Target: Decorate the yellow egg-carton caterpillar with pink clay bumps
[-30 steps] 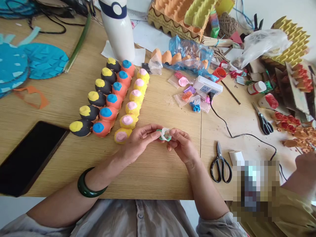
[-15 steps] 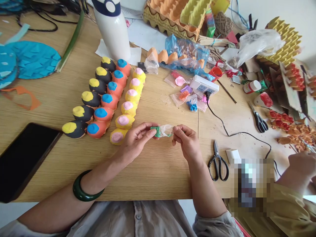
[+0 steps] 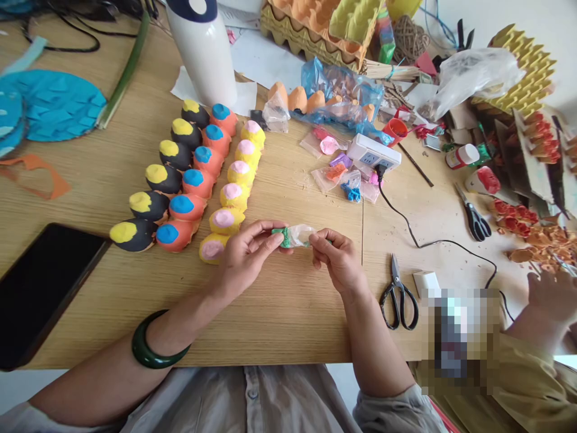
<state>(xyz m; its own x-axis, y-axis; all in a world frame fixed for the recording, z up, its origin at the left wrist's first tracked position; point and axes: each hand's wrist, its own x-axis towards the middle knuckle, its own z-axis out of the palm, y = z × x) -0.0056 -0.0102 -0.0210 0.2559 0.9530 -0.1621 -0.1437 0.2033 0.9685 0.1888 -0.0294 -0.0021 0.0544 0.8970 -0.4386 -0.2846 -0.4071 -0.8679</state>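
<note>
A small clear plastic bag [image 3: 300, 235] with green clay [image 3: 285, 237] in it is stretched between my hands above the table. My left hand [image 3: 250, 249] pinches the green end between thumb and fingers. At the other end, my right hand [image 3: 337, 255] grips the bag, and a bit of green shows by its fingertips. Left of my hands stand three rows of clay-covered bumps: black with yellow tops [image 3: 163, 178], orange with blue tops [image 3: 198, 182], and yellow with pink tops [image 3: 234, 195]. The nearest yellow one is beside my left hand.
Black scissors [image 3: 399, 297] and a white power strip [image 3: 374, 155] with its cord lie to the right. A phone [image 3: 45, 288] is at the left, a white bottle [image 3: 205, 57] behind. Another person's hand [image 3: 552, 300] is at the right edge.
My right hand has moved slightly left along the bag, and a bit of green now shows beyond its fingertips. The other person's hand has opened somewhat. The view has shifted slightly.
</note>
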